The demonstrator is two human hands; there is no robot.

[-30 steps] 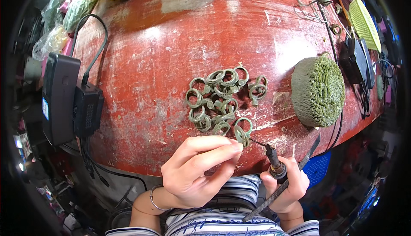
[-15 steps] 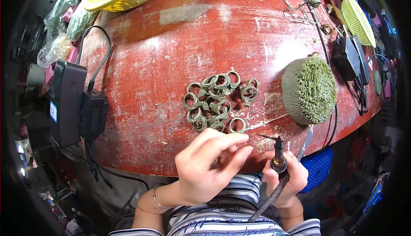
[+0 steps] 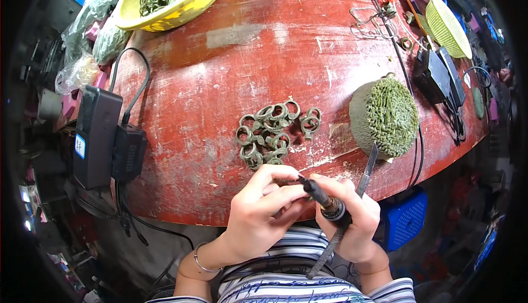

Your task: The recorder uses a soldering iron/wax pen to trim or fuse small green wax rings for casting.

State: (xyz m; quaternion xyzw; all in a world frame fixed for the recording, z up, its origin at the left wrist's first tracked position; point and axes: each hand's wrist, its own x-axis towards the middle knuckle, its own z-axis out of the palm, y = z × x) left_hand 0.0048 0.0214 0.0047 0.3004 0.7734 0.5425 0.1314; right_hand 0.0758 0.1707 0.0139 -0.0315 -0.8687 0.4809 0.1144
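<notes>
My left hand (image 3: 257,220) is pinched near the table's front edge around something small, hidden by its fingers and the tool tip. My right hand (image 3: 355,231) grips a black pen-like tool (image 3: 324,201) with a braided cord, its tip meeting my left fingers. A thin flat metal blade (image 3: 367,171) sticks out from beside the right knuckles. Just beyond my hands lies a pile of dull green rings (image 3: 269,115). To their right is a green block (image 3: 393,113) with a rough, ridged face.
A red worn table (image 3: 209,94) holds black adapters with cables (image 3: 96,132) at left and more (image 3: 434,75) at right. A yellow basin (image 3: 126,17) of rings is at back left, a pale green basket (image 3: 448,28) at back right. A blue perforated stool (image 3: 407,215) is below.
My right hand has brought the tool left and inward to meet my left fingers. The separate green ring at the pile's front is out of sight. The view has shifted slightly.
</notes>
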